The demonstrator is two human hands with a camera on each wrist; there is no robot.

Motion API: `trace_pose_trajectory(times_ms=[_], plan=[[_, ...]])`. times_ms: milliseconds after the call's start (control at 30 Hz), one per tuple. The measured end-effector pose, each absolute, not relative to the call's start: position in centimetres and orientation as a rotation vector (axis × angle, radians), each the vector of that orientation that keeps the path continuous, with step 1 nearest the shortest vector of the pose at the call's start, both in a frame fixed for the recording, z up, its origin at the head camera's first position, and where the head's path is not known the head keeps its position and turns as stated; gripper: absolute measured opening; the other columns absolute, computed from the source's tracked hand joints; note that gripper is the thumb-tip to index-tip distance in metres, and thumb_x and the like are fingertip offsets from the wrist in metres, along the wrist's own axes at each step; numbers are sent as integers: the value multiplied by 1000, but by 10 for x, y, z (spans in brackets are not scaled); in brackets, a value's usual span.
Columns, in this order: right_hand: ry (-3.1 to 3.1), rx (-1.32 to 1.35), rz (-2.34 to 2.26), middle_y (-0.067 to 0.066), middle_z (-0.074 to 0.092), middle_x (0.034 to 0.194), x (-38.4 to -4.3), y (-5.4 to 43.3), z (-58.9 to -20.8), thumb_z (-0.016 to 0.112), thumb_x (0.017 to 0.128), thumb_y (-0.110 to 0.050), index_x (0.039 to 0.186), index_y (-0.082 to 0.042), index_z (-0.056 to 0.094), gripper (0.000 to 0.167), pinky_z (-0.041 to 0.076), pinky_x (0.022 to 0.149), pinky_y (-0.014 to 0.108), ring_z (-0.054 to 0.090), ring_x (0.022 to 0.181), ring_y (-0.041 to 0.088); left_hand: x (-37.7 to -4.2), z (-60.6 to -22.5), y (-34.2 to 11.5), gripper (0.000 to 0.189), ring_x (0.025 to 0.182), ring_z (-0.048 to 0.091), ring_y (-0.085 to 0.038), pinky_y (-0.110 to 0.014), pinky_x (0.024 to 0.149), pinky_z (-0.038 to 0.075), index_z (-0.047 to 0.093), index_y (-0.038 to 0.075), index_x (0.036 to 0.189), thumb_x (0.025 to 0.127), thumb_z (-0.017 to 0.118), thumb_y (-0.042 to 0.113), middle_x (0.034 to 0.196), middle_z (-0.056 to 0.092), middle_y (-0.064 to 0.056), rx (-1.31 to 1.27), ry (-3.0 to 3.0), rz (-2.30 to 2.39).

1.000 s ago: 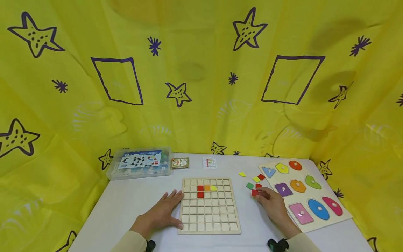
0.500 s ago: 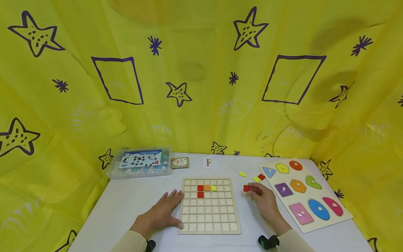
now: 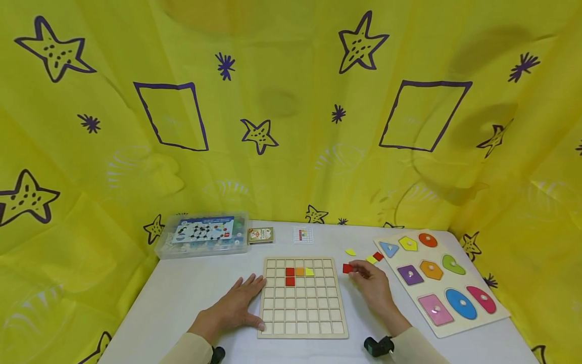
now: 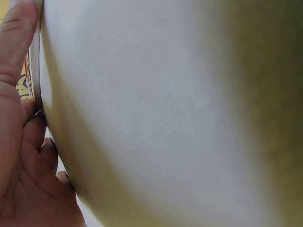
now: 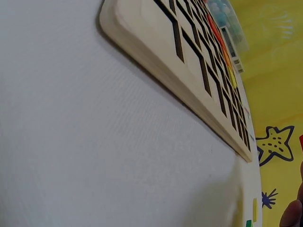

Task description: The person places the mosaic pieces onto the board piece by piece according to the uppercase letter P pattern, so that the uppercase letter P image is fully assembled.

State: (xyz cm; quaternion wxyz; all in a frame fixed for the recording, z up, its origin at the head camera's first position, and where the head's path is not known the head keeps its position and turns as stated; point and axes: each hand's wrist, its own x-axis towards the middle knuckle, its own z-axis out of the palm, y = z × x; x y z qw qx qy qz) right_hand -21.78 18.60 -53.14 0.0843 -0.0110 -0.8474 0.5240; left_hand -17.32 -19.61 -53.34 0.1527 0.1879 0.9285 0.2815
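Note:
A wooden grid board (image 3: 302, 335) lies on the white table. In its upper cells sit two red squares (image 3: 290, 281), an orange square (image 3: 299, 272) and a yellow piece (image 3: 309, 272). My left hand (image 3: 234, 306) rests against the board's left edge, fingers spread and the thumb on its lower left corner. Just off the board's right edge, my right hand (image 3: 374, 285) pinches a red square tile (image 3: 347, 268) between thumb and fingers. The right wrist view catches only its fingertips (image 5: 292, 213) and a sliver of that tile (image 5: 301, 142).
Beyond the right hand lie a yellow petal-shaped piece (image 3: 350, 252), a yellow tile (image 3: 371, 260) and a red tile (image 3: 378, 256). A knobbed shape puzzle (image 3: 436, 298) is at right. Behind stand a clear plastic case (image 3: 202, 235), a small box (image 3: 261, 235) and a pattern card (image 3: 303, 235).
My right hand has lifted the red tile from the loose pieces and carried it left, towards the board's right edge. The left hand stays where it was.

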Motion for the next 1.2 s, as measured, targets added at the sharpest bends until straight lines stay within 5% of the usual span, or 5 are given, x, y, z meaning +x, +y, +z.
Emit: trace_pose_trajectory(times_ms=[1200], plan=[[-2528,124,1768,5,72,99,-207,108,-531,75,94,0,113,-8,77,20,54,72,16,60,90,18,-175,-534,-195,122,163,19,-36,-60,133,8,36,10,165,67,92,56,173,32,-8,497,2654,798]])
